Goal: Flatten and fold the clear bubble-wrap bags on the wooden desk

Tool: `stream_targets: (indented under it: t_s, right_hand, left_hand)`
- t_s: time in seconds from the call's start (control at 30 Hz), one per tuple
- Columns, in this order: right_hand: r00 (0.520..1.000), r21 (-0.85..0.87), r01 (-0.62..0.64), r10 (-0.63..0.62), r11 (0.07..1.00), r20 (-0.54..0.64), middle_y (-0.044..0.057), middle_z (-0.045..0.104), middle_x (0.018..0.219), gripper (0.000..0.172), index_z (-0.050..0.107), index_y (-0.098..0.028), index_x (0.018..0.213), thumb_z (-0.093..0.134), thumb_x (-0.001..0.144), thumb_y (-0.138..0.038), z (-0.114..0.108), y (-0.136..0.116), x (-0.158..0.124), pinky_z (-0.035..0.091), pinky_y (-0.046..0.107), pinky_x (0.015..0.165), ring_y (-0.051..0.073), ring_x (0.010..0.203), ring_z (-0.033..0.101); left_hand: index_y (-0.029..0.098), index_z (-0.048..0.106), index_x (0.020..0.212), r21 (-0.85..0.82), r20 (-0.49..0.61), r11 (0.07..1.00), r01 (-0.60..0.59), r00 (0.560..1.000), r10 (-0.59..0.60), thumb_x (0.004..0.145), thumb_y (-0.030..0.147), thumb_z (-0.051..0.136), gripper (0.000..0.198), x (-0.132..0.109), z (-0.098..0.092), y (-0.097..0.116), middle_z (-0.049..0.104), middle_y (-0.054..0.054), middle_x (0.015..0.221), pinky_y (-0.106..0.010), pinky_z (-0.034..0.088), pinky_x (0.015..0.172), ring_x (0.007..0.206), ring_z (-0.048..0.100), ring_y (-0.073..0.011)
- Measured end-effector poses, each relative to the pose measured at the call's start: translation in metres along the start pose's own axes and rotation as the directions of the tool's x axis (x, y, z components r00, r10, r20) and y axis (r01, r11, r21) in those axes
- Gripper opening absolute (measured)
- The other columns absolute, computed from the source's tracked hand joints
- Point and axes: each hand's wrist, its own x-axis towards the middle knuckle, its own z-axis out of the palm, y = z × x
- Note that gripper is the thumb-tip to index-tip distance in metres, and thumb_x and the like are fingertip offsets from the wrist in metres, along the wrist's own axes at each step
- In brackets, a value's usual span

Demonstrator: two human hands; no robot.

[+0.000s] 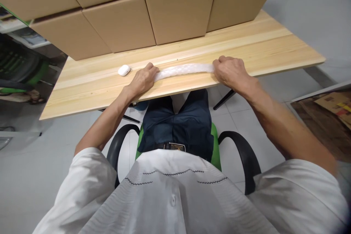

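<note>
A long, narrow strip of rolled or folded bubble wrap (185, 70), whitish and translucent, stretches across the front of the wooden table (274, 49). My left hand (144, 78) is closed around its left end. Gripping the other end is my right hand (230, 70), fingers curled into a fist. Between the hands the strip bows slightly upward and lies on or just above the tabletop; I cannot tell which. A small white earbud case (124, 70) rests on the table, left of my left hand and apart from it.
Stacked cardboard boxes (181, 12) line the back of the table. I sit in a green chair with black armrests (244, 157), close to the table's front edge. At far right on the floor lies flattened cardboard (336, 106). Another dark and green chair (24, 62) stands at left.
</note>
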Motion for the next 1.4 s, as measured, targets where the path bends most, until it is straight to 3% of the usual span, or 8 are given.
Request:
stream_targets:
  t_s: [0.1,0.27,0.47,0.7,0.97,1.13,1.27,1.4]
  right_hand:
    - [1.0,0.013,-0.003,0.003,1.0,0.006,0.034,0.083,0.131,0.052,0.085,-0.012,0.14,0.04,0.117,-0.021,-0.004,-0.001,-0.007,0.048,0.052,0.089,0.045,0.117,0.073]
    - [1.0,0.026,0.018,-0.018,1.0,0.009,0.03,0.084,0.134,0.047,0.086,-0.014,0.144,0.05,0.115,-0.023,-0.008,-0.006,-0.012,0.05,0.053,0.096,0.046,0.124,0.071]
    - [0.999,0.033,0.034,-0.033,0.999,-0.032,0.029,0.082,0.131,0.046,0.087,-0.012,0.139,0.052,0.113,-0.029,-0.007,-0.006,-0.011,0.049,0.051,0.094,0.049,0.128,0.069]
    - [0.994,0.023,0.105,-0.105,0.994,-0.003,0.027,0.083,0.14,0.051,0.087,-0.021,0.136,0.04,0.123,-0.035,-0.017,-0.008,-0.031,0.047,0.051,0.094,0.045,0.128,0.069]
    - [0.984,0.042,0.175,-0.175,0.984,0.009,0.026,0.081,0.143,0.06,0.083,-0.02,0.145,0.061,0.123,-0.072,-0.018,-0.007,-0.045,0.049,0.05,0.098,0.047,0.128,0.069]
    - [0.979,-0.059,0.206,-0.206,0.977,0.001,0.029,0.079,0.143,0.049,0.077,-0.013,0.151,0.062,0.123,-0.051,-0.013,-0.01,-0.052,0.046,0.049,0.092,0.047,0.129,0.067]
    - [0.979,-0.016,0.203,-0.203,0.979,-0.024,0.029,0.078,0.142,0.04,0.077,-0.015,0.15,0.062,0.118,-0.035,-0.007,-0.013,-0.058,0.044,0.051,0.094,0.047,0.127,0.065]
    - [0.98,0.031,0.191,-0.189,0.981,-0.057,0.028,0.078,0.144,0.038,0.079,-0.023,0.148,0.062,0.116,-0.034,0.0,-0.013,-0.059,0.043,0.055,0.096,0.047,0.126,0.061]
  left_hand:
    - [0.018,0.076,0.158,-0.051,-0.057,0.998,-0.029,0.998,0.026,0.114,0.013,0.048,0.053,-0.005,0.002,-0.003,0.078,-0.023,0.148,-0.055,0.064,0.116,0.126,0.08,-0.0384]
    - [0.01,0.061,0.18,-0.051,0.009,0.998,0.03,1.0,-0.03,0.125,0.037,0.042,0.064,-0.009,-0.002,0.006,0.073,-0.029,0.164,-0.061,0.06,0.128,0.147,0.076,-0.0448]
    - [0.018,0.048,0.191,0.076,0.038,0.997,0.021,0.999,-0.024,0.127,0.066,0.053,0.08,-0.008,-0.001,0.022,0.07,-0.029,0.169,-0.054,0.064,0.117,0.143,0.078,-0.0463]
    - [0.019,0.077,0.15,0.179,0.074,0.984,0.015,0.997,-0.028,0.131,0.054,0.036,0.057,-0.028,-0.001,0.033,0.076,-0.026,0.146,-0.054,0.062,0.103,0.12,0.083,-0.0431]
    - [0.022,0.076,0.15,0.191,-0.024,0.982,-0.009,1.0,0.014,0.124,0.034,0.043,0.044,-0.044,0.009,0.037,0.078,-0.024,0.136,-0.059,0.06,0.11,0.125,0.073,-0.0428]
    - [0.02,0.079,0.131,0.213,0.023,0.974,0.077,0.996,-0.084,0.12,0.023,0.044,0.036,-0.047,0.01,0.053,0.077,-0.03,0.142,-0.065,0.056,0.113,0.132,0.07,-0.0486]
    - [0.018,0.077,0.143,0.206,0.006,0.973,0.102,0.994,-0.105,0.119,0.017,0.042,0.042,-0.054,0.014,0.063,0.078,-0.03,0.14,-0.068,0.054,0.118,0.135,0.07,-0.0505]
    - [0.021,0.073,0.158,0.152,-0.081,0.983,0.104,0.992,-0.093,0.117,0.016,0.044,0.05,-0.059,0.024,0.059,0.078,-0.027,0.139,-0.066,0.056,0.116,0.133,0.07,-0.048]
